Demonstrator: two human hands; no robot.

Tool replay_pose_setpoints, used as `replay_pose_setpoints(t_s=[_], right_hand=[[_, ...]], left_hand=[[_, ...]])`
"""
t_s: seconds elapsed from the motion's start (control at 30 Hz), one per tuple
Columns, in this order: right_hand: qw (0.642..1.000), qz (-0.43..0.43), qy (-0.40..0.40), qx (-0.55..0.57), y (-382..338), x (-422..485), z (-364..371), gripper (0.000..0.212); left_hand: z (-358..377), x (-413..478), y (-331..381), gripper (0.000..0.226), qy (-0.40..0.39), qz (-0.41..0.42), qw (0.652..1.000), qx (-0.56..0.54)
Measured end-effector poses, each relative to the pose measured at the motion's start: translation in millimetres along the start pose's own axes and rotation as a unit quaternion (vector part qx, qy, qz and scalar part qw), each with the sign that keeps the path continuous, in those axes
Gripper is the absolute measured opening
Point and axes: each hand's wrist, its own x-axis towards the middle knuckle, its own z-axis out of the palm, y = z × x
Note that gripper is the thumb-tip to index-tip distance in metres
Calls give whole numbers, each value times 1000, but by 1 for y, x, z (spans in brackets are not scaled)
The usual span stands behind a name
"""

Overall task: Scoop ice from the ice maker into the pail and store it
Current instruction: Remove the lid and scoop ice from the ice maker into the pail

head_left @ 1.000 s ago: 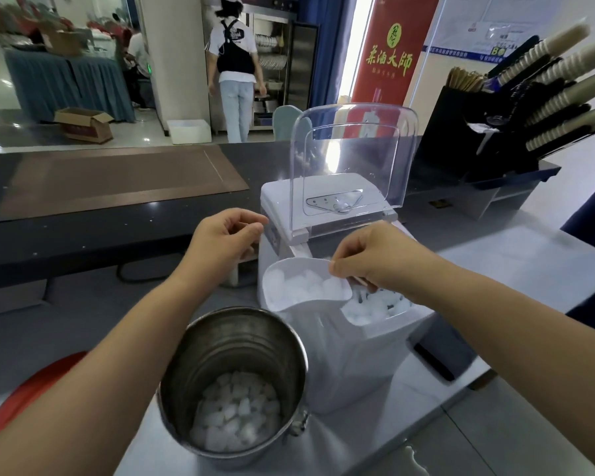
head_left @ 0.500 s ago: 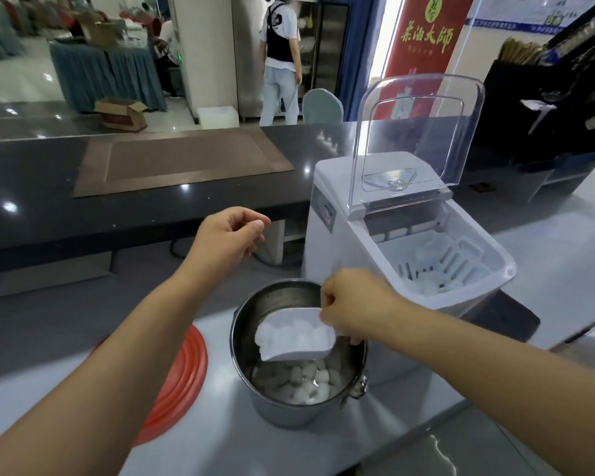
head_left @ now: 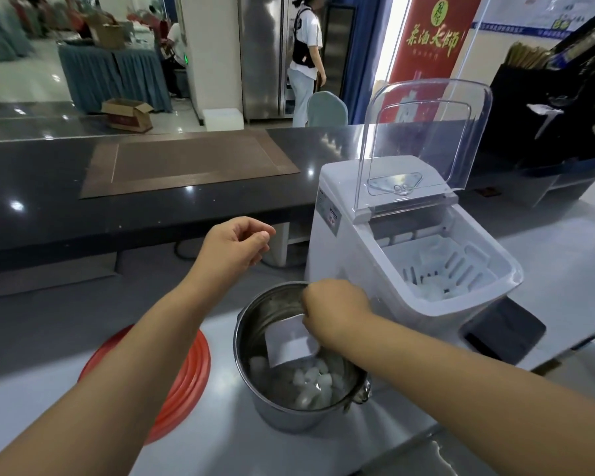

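**Scoop tipped into the pail**

The steel pail [head_left: 282,416] stands on the pale worktop [head_left: 227,451], and everything else is placed from it. Ice cubes [head_left: 311,381] lie in its bottom, well below the rim. The right hand [head_left: 334,312] reaches over the pail's far right rim, fingers curled tight around the handle of a white scoop [head_left: 289,340]. The scoop hangs inside the pail with its mouth tilted down toward the ice.

Just left of the pail, a red round lid [head_left: 186,379] lies flat on the worktop, partly hidden by the left forearm. The left hand [head_left: 234,247] hovers above and beyond the pail's left side, fingers loosely curled and holding nothing.

Just behind and right of the pail sits the white ice maker [head_left: 344,255], its clear cover [head_left: 426,132] raised upright. A little ice remains in its slotted basket [head_left: 440,269].

Beyond the pail runs a dark counter [head_left: 49,201] with a brown mat [head_left: 189,163] on it. Far past that stand a person [head_left: 304,60] and a red banner [head_left: 430,42].
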Motion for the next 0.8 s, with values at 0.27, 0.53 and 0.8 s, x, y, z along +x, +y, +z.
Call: replay_pose_setpoints(t_s=[0.27, 0.53, 0.8], right_hand=[[997, -31, 55, 52, 20, -10, -26, 9], [980, -13, 77, 183, 53, -26, -61, 17], [952, 64, 98, 282, 121, -28, -96, 14]], left_hand=[[14, 11, 5, 18, 11, -5, 1000, 1], [34, 26, 20, 16, 16, -3, 1000, 2], [60, 38, 26, 13, -11, -8, 1000, 4]])
